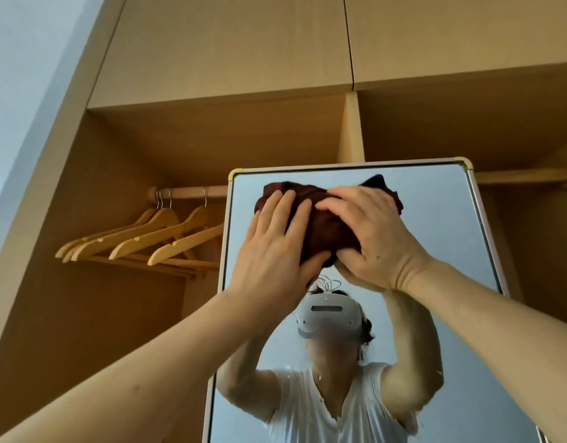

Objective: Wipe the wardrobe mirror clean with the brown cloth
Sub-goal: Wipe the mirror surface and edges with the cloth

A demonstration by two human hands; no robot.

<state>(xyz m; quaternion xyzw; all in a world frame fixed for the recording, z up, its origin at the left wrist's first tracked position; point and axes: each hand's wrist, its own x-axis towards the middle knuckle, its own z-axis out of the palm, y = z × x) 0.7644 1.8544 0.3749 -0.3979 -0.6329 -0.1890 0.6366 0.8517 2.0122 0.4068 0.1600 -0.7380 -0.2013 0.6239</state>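
Note:
The wardrobe mirror (435,238) is tall, with a pale frame and rounded corners, and stands in front of the open wardrobe. A bunched dark brown cloth (323,225) is pressed against the glass near the mirror's top. My left hand (275,247) lies flat on the cloth's left side, fingers spread upward. My right hand (371,238) grips the cloth from the right, thumb tucked under it. The glass reflects my raised arms, a white headset and a white shirt.
Several wooden hangers (154,238) hang on a wooden rail (186,191) left of the mirror inside the wardrobe. Closed upper cabinet doors (231,43) sit above. A second rail (525,177) runs to the right. A pale wall (17,91) is at far left.

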